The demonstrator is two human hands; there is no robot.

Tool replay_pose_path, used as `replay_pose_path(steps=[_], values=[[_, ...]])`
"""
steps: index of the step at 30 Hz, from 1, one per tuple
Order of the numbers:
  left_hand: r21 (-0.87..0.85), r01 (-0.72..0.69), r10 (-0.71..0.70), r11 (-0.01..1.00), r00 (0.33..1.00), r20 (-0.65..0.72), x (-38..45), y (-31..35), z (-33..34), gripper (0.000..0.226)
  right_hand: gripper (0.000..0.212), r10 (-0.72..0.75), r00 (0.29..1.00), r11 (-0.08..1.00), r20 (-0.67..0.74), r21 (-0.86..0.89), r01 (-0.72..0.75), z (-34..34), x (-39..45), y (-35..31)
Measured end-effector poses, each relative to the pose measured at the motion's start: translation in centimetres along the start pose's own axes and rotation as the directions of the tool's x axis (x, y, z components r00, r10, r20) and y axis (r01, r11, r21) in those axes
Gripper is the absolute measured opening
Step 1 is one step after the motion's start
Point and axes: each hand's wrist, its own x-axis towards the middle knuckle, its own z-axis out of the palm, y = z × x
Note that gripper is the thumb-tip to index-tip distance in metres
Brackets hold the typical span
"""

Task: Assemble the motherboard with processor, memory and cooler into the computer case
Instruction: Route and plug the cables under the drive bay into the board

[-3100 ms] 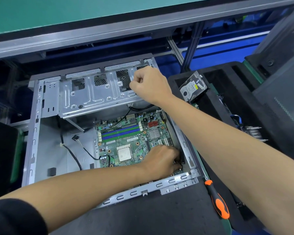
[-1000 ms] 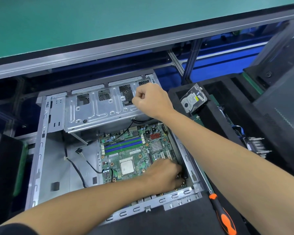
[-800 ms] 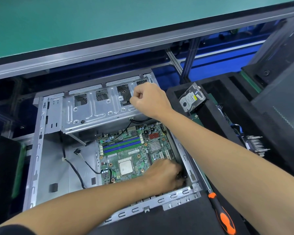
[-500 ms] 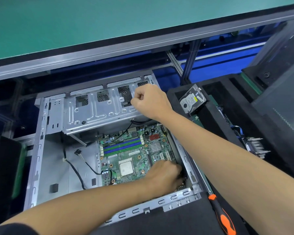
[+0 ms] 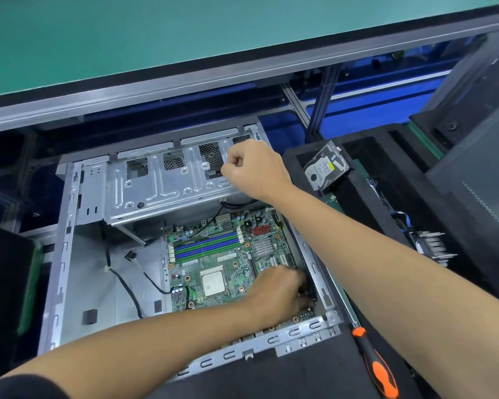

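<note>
Bright even overhead light, soft shadows (edges bowed by wide lens).

Left hand [image 5: 280, 292] fingers and motherboard [image 5: 213, 263] corner beneath them; screwdriver [image 5: 378, 367] handle's end at frame edge.

Electronics assembly line station, factory-type. Green ESD-style mat [image 5: 156, 33] on an aluminium-framed table [image 5: 185, 87] at 12 o'clock. Open PC case [image 5: 69, 254] dead centre, black foam tray [image 5: 357, 203] holding a hard drive [image 5: 324, 169] at 2 o'clock, orange-handled screwdriver [image 5: 378, 370] at 5 o'clock. Blue racking [image 5: 372, 102] behind.
</note>
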Motion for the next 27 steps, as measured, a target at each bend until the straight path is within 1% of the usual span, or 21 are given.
replay_pose_path(steps=[8,10,12,13,15,16,18,19,24,26,27], values=[[0.034,-0.037,0.036,0.999,0.998,0.054,0.5,0.2,-0.7,0.053,0.018,-0.003,1.0,1.0,0.0,-0.001,0.003,0.1,0.0,0.1],[0.032,-0.011,0.009,0.999,0.998,0.059,0.5,0.2,-0.5,0.049,0.018,-0.006,1.0,1.0,0.002,0.0,0.006,0.1,0.0,0.1],[0.018,0.019,-0.021,1.0,0.997,0.072,0.6,0.0,-0.3,0.04,0.018,-0.007,1.0,1.0,0.002,0.0,0.007,0.1,0.0,0.1],[-0.006,0.031,-0.03,1.0,0.996,0.082,0.7,-0.2,-0.3,0.036,0.018,-0.006,1.0,1.0,0.004,0.002,0.006,0.1,0.0,0.1],[-0.077,0.058,-0.048,0.995,0.99,0.13,0.8,-0.8,-0.6,0.036,0.018,-0.005,1.0,1.0,0.005,0.007,0.005,0.1,0.0,0.1],[-0.124,0.071,-0.052,0.99,0.987,0.151,0.8,-1.0,-0.8,0.032,0.018,-0.005,1.0,1.0,0.005,0.007,0.005,0.2,0.0,0.1],[-0.19,0.079,-0.05,0.979,0.987,0.155,0.8,-1.4,-1.0,0.023,0.019,-0.005,1.0,1.0,0.006,0.002,0.005,0.1,0.1,0.2],[-0.202,0.076,-0.047,0.976,0.988,0.144,0.8,-1.4,-0.9,0.022,0.019,-0.006,1.0,1.0,0.008,0.003,0.006,0.2,0.1,0.2],[-0.109,0.008,0.0,0.994,0.997,0.075,0.6,-1.2,-0.7,0.015,0.021,-0.019,1.0,1.0,0.01,0.016,0.019,0.2,0.0,0.3],[-0.048,-0.048,0.051,0.998,0.996,0.073,0.5,-0.8,-0.9,0.014,0.024,-0.024,1.0,1.0,0.001,0.015,0.024,0.2,0.1,0.3],[-0.013,-0.082,0.083,0.997,0.992,0.094,0.5,-0.6,-1.2,0.015,0.024,-0.027,1.0,1.0,0.0,0.016,0.027,0.3,0.1,0.4]])
